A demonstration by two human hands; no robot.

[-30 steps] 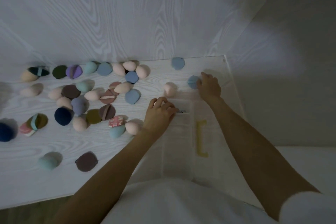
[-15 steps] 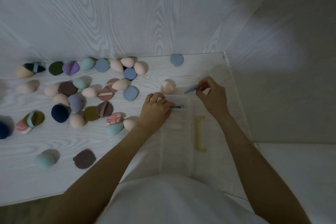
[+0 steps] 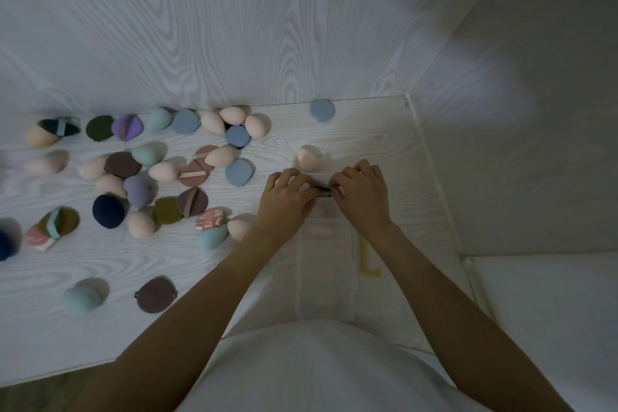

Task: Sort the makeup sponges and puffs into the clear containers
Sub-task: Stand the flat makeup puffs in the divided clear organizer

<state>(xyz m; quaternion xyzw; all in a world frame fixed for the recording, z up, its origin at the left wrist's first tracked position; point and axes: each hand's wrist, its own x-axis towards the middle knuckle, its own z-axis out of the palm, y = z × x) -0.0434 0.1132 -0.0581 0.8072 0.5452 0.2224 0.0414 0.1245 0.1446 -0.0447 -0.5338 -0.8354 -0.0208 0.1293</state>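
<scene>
Both hands (image 3: 286,202) (image 3: 363,199) pinch blue puff (image 3: 322,191) (no legible writing).

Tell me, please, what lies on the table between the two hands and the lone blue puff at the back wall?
In the head view, one peach sponge lies between the hands and the blue puff; otherwise bare tabletop.

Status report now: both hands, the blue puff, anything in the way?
Left hand and right hand together pinch blue puff edge-on over clear container. Pink sponge just beyond, apart. Nothing in the way.
</scene>
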